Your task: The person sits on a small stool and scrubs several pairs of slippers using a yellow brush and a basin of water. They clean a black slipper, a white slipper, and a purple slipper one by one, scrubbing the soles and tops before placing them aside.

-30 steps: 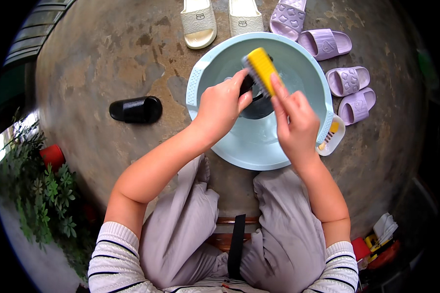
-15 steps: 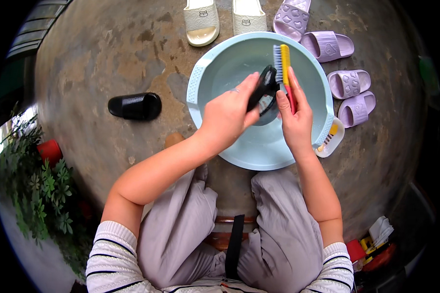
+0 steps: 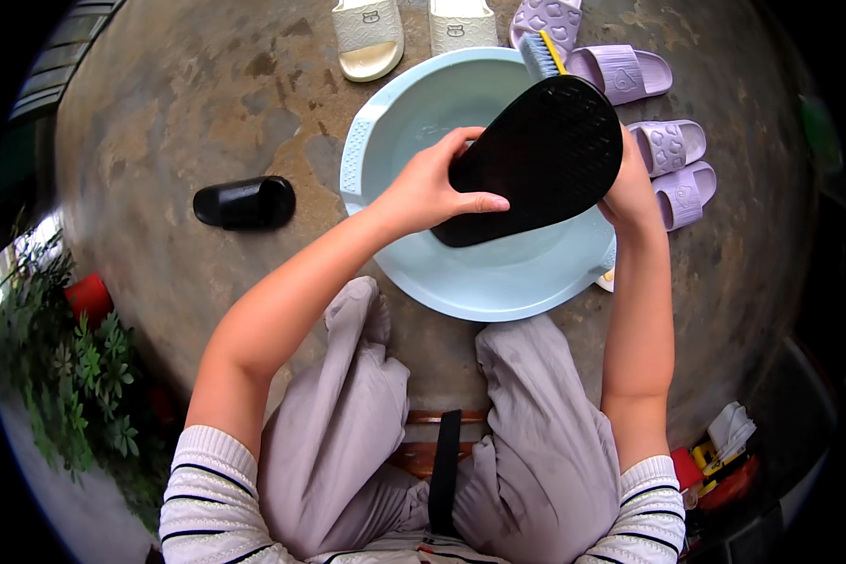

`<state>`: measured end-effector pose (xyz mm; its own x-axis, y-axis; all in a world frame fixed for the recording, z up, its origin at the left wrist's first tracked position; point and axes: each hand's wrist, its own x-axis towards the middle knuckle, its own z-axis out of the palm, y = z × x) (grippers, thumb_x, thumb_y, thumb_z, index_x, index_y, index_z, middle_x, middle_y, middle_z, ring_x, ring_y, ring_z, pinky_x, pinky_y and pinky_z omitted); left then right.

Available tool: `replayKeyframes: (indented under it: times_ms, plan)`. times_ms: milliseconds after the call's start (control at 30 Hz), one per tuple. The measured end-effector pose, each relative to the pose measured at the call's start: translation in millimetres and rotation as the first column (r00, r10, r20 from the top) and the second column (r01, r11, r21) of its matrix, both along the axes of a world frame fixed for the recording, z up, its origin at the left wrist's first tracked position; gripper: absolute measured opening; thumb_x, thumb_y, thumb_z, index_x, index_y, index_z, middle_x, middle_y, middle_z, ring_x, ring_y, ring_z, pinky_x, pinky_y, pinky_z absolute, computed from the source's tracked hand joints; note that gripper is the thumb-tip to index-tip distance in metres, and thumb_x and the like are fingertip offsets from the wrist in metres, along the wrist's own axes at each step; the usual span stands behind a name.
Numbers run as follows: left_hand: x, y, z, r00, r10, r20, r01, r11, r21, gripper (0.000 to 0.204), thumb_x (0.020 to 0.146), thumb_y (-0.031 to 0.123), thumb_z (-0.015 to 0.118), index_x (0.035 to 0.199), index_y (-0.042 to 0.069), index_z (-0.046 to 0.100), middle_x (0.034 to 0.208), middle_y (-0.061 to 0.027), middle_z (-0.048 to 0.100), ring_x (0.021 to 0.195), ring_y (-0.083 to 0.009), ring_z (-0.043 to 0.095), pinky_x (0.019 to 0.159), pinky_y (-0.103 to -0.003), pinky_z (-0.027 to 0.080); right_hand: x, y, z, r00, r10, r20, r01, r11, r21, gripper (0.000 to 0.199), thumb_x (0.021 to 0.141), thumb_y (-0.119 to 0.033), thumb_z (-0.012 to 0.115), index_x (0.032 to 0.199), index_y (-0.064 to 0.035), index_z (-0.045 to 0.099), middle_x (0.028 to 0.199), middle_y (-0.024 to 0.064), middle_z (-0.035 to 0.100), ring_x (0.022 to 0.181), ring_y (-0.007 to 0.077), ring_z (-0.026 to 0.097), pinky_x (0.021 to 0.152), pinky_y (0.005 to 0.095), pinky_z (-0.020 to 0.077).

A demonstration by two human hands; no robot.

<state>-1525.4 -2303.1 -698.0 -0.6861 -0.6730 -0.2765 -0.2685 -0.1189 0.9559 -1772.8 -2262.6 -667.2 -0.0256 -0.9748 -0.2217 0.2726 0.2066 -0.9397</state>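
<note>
Black slipper (image 3: 536,155) sole-up over blue basin (image 3: 498,282), long axis 2-to-8 o'clock. I see left hand (image 3: 432,188) gripping heel end, right hand (image 3: 630,183) clutching brush (image 3: 541,52). Second black slipper (image 3: 244,202) at 9; four purple slippers, two cream.

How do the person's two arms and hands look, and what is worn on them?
Both forearms are bare. The left hand and right hand wear no gloves, and no rings or watch show. Near the elbows, pushed-up sleeves are white with thin dark stripes and ribbed cuffs.
</note>
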Motion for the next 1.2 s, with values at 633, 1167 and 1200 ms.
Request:
replayKeyframes:
  times_ms: [633, 1167, 1200]
  plan:
    - [21, 19, 8, 0.909, 0.409, 0.082, -0.417, 0.883, 0.218, 0.082, 0.079, 0.016, 0.085, 0.147, 0.0, 0.041, 0.109, -0.0136, 0.07, 0.096, -0.0153, 0.068, 0.082, -0.029, 0.056, 42, 67, -124, 0.261, 0.258, -0.93, 0.007, 0.963, 0.269, 0.039, 0.098, -0.019, 0.053, 0.137, -0.0201, 0.056, 0.089, 0.0232, 0.062, 0.081, 0.0407, 0.065, 0.069, 0.0515, 0.0507]
    - [-3, 30, -20, 0.853, 0.493, 0.169, -0.519, 0.836, 0.18, 0.071, 0.089, 0.008, 0.075, 0.15, 0.005, 0.039, 0.11, -0.0095, 0.069, 0.094, -0.0132, 0.067, 0.08, -0.028, 0.056, 57, -1, -46, 0.228, -0.286, -0.931, 0.031, 0.958, -0.287, 0.05, 0.093, -0.018, 0.065, 0.142, -0.0279, 0.056, 0.077, 0.0107, 0.051, 0.056, 0.0289, 0.056, 0.05, 0.0395, 0.0469]
    - [0, 28, -27, 0.854, 0.497, 0.156, -0.519, 0.834, 0.185, 0.071, 0.089, 0.008, 0.075, 0.15, 0.005, 0.039, 0.111, -0.0094, 0.069, 0.094, -0.013, 0.067, 0.081, -0.028, 0.056, 73, 17, -36, 0.257, -0.254, -0.933, -0.081, 0.956, -0.282, 0.051, 0.092, -0.017, 0.066, 0.142, -0.028, 0.056, 0.076, 0.0104, 0.051, 0.055, 0.0285, 0.056, 0.05, 0.0393, 0.047]
